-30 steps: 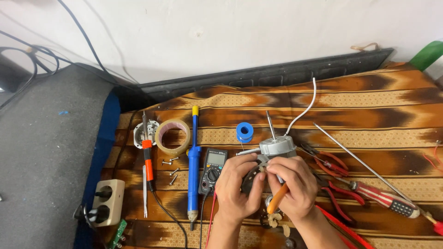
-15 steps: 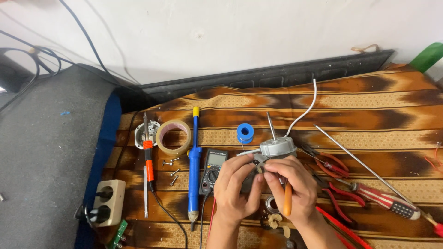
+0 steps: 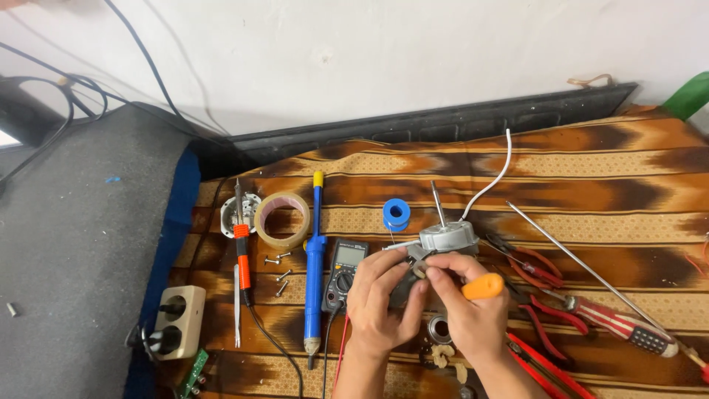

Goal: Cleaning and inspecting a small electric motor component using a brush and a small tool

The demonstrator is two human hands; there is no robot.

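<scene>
A small grey electric motor (image 3: 447,238) is held just right of the frame's centre, above a brown patterned cloth (image 3: 605,170) spread over the counter. The left hand (image 3: 380,303) is closed around the motor's lower body from the left, while the right hand (image 3: 469,310) is wrapped around an orange-handled tool (image 3: 484,286), its fingertips pressed to the motor's near face. The work is judged to be under way rather than finished: loose screws (image 3: 279,275) lie at lower left, a round bearing-like part (image 3: 441,329) rests on the cloth between the wrists, and the housing appears partly taken apart, though the exact point worked on is hidden by the fingers. The motor's thin shaft (image 3: 437,203) is pointed toward the top of the frame, tilted slightly left, so its long axis runs nearly vertically in the picture; a white wire (image 3: 496,177) curves away to the upper right.
</scene>
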